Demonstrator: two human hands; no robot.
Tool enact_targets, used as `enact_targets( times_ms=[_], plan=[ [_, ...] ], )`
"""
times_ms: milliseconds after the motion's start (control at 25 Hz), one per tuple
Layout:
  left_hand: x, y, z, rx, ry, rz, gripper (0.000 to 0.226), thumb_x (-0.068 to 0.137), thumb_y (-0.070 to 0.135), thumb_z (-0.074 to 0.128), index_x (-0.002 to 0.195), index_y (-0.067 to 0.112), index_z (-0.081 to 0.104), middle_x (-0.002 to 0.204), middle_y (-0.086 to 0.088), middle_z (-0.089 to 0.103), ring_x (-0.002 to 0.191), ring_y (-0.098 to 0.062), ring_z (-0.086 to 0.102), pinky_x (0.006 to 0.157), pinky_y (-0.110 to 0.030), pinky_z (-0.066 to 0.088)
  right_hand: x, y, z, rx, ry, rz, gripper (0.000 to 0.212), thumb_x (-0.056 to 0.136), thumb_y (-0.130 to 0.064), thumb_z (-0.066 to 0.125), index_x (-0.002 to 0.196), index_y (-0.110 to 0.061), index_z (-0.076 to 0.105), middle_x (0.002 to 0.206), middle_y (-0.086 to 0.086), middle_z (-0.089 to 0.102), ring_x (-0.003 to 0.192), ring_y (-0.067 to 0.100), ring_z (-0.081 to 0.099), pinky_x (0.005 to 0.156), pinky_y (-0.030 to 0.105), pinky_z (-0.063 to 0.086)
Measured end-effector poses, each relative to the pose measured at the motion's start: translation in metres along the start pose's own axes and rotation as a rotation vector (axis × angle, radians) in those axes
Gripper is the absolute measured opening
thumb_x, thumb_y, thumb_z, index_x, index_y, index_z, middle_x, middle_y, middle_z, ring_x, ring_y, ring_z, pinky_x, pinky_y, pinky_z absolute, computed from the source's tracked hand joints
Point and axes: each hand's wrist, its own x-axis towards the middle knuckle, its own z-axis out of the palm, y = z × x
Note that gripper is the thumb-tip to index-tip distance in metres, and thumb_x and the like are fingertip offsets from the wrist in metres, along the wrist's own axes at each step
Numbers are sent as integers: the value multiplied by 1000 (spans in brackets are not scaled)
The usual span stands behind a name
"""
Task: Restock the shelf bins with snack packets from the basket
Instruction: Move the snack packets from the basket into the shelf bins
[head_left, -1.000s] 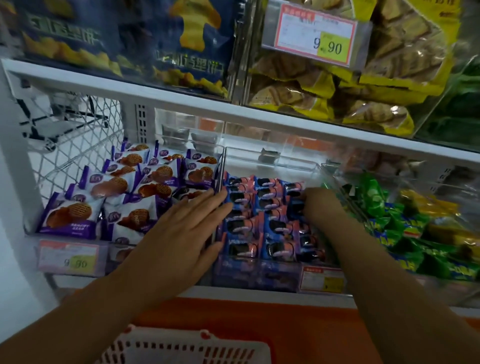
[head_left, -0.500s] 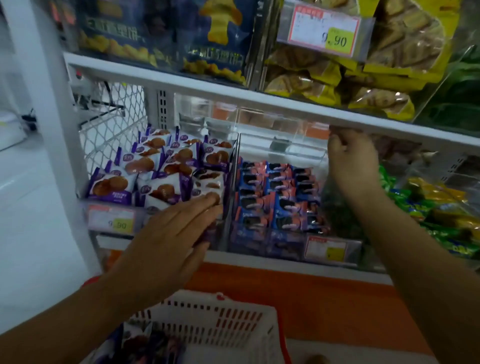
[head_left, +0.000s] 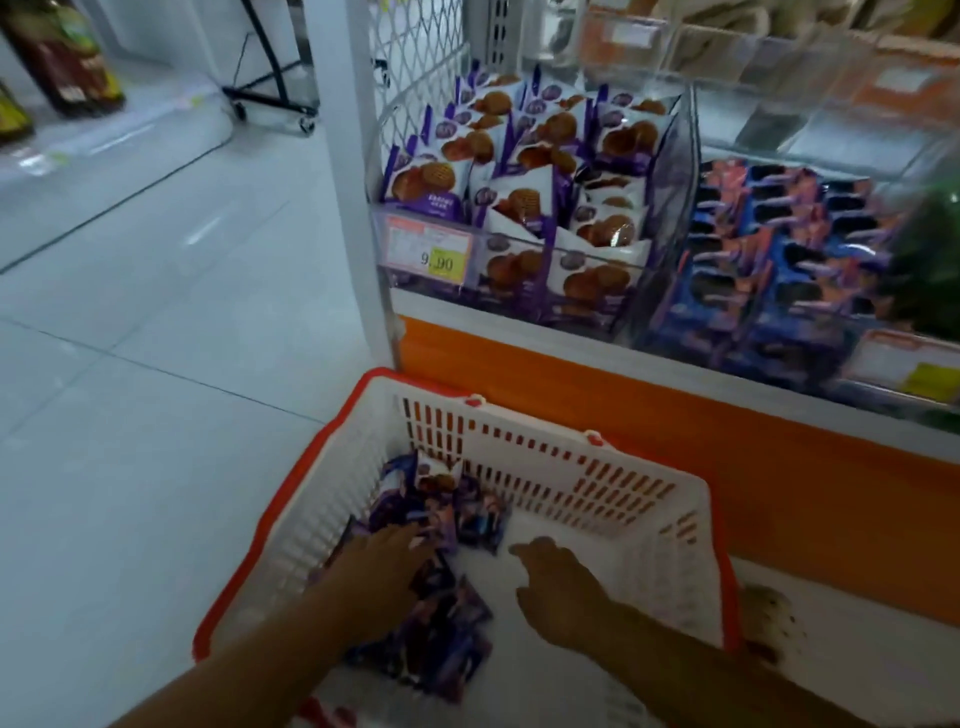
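A white basket with a red rim (head_left: 545, 457) stands on the floor below the shelf. A heap of purple snack packets (head_left: 441, 613) lies in its left half. My left hand (head_left: 379, 571) rests flat on the packets, fingers spread, nothing gripped. Inside the basket my right hand (head_left: 561, 587) hovers over the bare white bottom, fingers apart and holding nothing. On the shelf above, a clear bin (head_left: 680, 171) holds purple-and-white biscuit packets (head_left: 519, 166). The bin to its right holds blue-and-red packets (head_left: 779, 244).
An orange shelf base (head_left: 675, 415) runs behind the basket. A white upright post (head_left: 353, 171) and wire mesh panel stand at the shelf's left end. A 9.90 price tag (head_left: 428, 249) hangs on the purple bin. Pale floor tiles (head_left: 156, 364) lie left, with bottles and a black rack far back.
My view has dropped from the shelf to the basket. Both hands have come down from the bins and the shelf edge into the basket; the left one now lies on the purple packets.
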Motion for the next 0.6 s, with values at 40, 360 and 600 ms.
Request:
enact_targets(
  times_ms=[40,360,600],
  plan=[
    [3,-1,6,1,-21,-12,64,98,44,43,154,24,17,163,-4,9,147,-29,15,118,-47,20,11,4,18,54,-32,27,61,103,-27,37,155,-21,7,162,7,5,145,30,19,118,37,21],
    [17,-15,13,-136,11,-93,58,99,36,43,153,27,23,162,-1,12,145,-26,21,116,-38,26,93,-14,37,56,-52,106,85,96,-23,54,155,-24,-7,159,11,-22,146,43,2,117,47,24],
    [14,-9,7,-145,13,-94,58,99,35,43,153,27,22,162,-2,14,144,-26,24,116,-39,27,87,-26,85,163,-85,89,34,98,-15,47,131,-14,54,151,16,31,138,36,31,109,45,33]
  ],
)
